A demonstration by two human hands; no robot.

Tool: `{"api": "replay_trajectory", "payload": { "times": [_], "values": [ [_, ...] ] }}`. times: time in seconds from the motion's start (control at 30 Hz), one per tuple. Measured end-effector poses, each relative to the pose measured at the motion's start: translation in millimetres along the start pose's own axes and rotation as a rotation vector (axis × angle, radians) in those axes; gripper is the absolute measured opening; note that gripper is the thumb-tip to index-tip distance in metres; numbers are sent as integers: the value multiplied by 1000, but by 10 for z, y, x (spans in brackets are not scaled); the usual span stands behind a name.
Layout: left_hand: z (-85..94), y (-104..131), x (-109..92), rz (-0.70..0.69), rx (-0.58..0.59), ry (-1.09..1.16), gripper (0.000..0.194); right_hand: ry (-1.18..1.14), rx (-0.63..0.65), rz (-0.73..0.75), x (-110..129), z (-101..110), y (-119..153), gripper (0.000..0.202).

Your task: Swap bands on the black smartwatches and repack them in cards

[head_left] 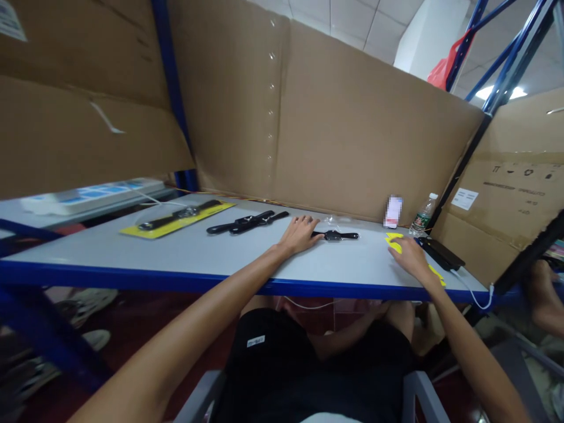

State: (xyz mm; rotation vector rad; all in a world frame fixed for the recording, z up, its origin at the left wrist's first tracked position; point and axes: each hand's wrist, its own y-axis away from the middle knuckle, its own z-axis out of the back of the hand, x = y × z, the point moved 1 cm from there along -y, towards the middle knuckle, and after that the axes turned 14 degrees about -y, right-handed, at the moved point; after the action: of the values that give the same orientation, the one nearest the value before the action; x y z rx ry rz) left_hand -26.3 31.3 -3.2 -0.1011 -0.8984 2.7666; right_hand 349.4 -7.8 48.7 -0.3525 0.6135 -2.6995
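My left hand [299, 234] lies palm down on the grey table, fingers extended. Its thumb side meets the handle end of a black spokeshave [335, 235], which seems to be in clear plastic. My right hand [412, 257] has its fingers closed on a yellow card [395, 242]; part of the card is hidden beneath the hand. Left of my left hand, a few more black spokeshaves [247, 222] lie close together. Farther left, another spokeshave [180, 215] rests on a yellow backing card [154, 232].
A dark power bank-like block [443, 254] with a white cable lies beside my right hand. Behind it stand a plastic bottle [424, 216] and a phone-like item [393, 211]. Cardboard walls [352, 129] enclose the table [176, 258]. Another person's arm [544, 296] shows at far right.
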Motion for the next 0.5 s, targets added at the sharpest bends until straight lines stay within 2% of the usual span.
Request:
{"api": "replay_trajectory", "payload": {
  "times": [0.07, 0.13, 0.23, 0.37, 0.5],
  "values": [
    [-4, -11, -3, 20, 7, -14, 49, 126, 51, -174, -385, 173, 362, 38],
    [-6, -21, -2, 41, 5, -15, 47, 221, 97, -306, -674, 285, 685, 47],
    [-2, -25, 7, 64, 5, -61, 46, 245, 156, -372, -861, 314, 955, 51],
    [22, -14, 27, 99, 36, -157, 45, 190, 117, -394, -879, 262, 930, 51],
    [65, -7, 27, 172, 44, -167, 45, 127, 68, -461, -996, 247, 826, 60]
  ]
}}
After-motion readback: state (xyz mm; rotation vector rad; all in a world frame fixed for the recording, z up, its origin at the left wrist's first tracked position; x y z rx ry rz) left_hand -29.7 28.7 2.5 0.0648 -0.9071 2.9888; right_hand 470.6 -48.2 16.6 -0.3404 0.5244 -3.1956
